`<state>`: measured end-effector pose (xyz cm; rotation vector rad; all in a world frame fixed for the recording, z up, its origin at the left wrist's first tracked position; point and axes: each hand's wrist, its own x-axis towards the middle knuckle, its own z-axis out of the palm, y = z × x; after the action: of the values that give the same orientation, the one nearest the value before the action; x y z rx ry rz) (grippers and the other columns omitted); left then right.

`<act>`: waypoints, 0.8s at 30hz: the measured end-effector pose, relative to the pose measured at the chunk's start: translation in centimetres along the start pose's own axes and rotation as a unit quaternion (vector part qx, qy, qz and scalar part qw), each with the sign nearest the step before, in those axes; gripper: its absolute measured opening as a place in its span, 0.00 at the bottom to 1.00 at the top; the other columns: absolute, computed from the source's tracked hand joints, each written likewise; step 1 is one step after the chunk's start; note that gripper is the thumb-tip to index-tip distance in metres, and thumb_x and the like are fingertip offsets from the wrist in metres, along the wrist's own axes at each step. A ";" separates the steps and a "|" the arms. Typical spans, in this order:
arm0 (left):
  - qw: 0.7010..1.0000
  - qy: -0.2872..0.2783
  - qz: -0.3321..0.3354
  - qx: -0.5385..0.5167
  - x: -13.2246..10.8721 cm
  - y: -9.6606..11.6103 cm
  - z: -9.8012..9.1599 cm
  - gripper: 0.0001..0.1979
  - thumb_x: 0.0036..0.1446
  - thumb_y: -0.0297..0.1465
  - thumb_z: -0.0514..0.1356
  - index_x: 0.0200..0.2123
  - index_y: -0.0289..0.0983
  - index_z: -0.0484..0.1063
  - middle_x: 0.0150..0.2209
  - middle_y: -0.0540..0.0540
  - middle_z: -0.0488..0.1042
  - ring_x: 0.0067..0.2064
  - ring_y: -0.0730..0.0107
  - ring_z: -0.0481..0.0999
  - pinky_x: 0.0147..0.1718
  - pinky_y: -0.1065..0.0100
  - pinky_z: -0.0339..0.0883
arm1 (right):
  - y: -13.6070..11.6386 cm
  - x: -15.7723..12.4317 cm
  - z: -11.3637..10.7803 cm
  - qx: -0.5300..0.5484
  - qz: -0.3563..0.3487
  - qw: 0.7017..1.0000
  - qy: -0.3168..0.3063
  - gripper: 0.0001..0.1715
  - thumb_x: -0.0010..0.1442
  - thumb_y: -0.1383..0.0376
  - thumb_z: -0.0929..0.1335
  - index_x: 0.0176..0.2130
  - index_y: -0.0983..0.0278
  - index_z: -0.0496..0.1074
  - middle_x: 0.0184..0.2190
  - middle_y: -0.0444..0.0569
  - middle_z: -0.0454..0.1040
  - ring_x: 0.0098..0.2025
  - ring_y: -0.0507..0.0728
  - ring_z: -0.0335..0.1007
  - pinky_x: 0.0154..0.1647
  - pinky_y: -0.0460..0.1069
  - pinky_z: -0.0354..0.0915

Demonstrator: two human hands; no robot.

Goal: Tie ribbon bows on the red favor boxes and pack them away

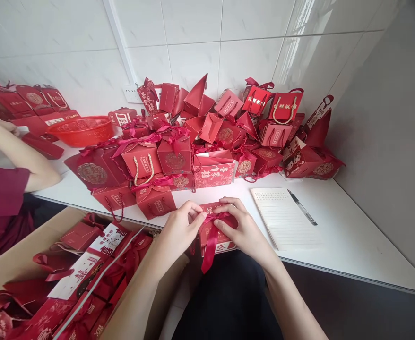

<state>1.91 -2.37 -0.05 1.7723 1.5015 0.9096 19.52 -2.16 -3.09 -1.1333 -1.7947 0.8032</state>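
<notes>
The red box (pixel 211 208) sits at the table (pixel 335 236) edge, 6 o'clock of the pile of boxes (pixel 174 158), and we should pull evenly with our left hand (pixel 179 227) and right hand (pixel 242 230), both pinched on its ribbon (pixel 210 245), to centre the knot.

Both hands (pixel 182 226) (pixel 241 226) pinch the ribbon (pixel 211 236) on a red gift box (pixel 217 236)

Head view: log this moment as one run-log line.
left hand: grips ribbon | right hand: grips ribbon | gift box: at table edge | notebook, pen: rightward
</notes>
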 end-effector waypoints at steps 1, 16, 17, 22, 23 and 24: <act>0.999 0.002 -0.009 -0.039 -0.1 -0.2 0.2 0.08 0.54 0.37 0.55 0.32 0.38 0.67 0.25 0.51 0.69 0.28 0.70 0.71 0.27 0.71 0.63 | 0.0 0.0 0.0 -0.001 0.000 1.000 0.000 0.09 0.57 0.63 0.66 0.40 0.59 0.71 0.49 0.51 0.62 0.57 0.58 0.60 0.58 0.54 0.57; 0.994 0.070 -0.034 -0.080 0.0 -1.7 1.0 0.15 0.56 0.43 0.52 0.26 0.37 0.63 0.24 0.52 0.65 0.28 0.71 0.67 0.30 0.70 0.61 | -0.2 -0.1 -0.1 -0.011 -0.013 1.000 -0.009 0.09 0.58 0.64 0.66 0.40 0.59 0.71 0.49 0.51 0.62 0.57 0.58 0.59 0.59 0.55 0.56; 0.996 0.064 -0.030 -0.058 0.0 -1.6 0.9 0.15 0.55 0.43 0.53 0.27 0.37 0.64 0.25 0.51 0.67 0.30 0.70 0.68 0.32 0.69 0.61 | -0.2 -0.1 -0.1 -0.009 -0.012 1.000 -0.009 0.09 0.58 0.64 0.66 0.40 0.59 0.71 0.49 0.51 0.62 0.57 0.59 0.59 0.59 0.55 0.56; 0.996 0.074 0.028 0.026 -0.3 -0.4 0.7 0.09 0.54 0.37 0.55 0.27 0.37 0.66 0.29 0.50 0.66 0.29 0.71 0.66 0.33 0.69 0.61 | -0.2 -0.1 -0.1 -0.004 -0.010 1.000 -0.009 0.08 0.58 0.64 0.66 0.40 0.59 0.71 0.49 0.51 0.62 0.57 0.59 0.58 0.58 0.56 0.56; 0.997 0.070 0.032 0.024 -0.4 -0.2 0.7 0.09 0.54 0.36 0.55 0.27 0.37 0.65 0.27 0.51 0.66 0.28 0.72 0.65 0.32 0.69 0.61 | -0.2 -0.1 -0.1 -0.004 -0.007 1.000 -0.010 0.08 0.58 0.64 0.66 0.40 0.59 0.71 0.49 0.51 0.62 0.57 0.59 0.59 0.58 0.55 0.56; 0.998 0.061 0.029 0.013 -0.5 -0.1 0.8 0.09 0.55 0.36 0.55 0.26 0.37 0.64 0.26 0.52 0.65 0.27 0.73 0.65 0.31 0.70 0.61 | -0.2 -0.1 -0.1 -0.003 -0.005 1.000 -0.011 0.08 0.58 0.64 0.66 0.40 0.59 0.71 0.49 0.51 0.62 0.57 0.58 0.59 0.59 0.55 0.56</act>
<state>2.50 -2.85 -0.64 1.8159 1.5527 1.0479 19.56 -2.29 -2.89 -1.1229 -1.8202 0.8072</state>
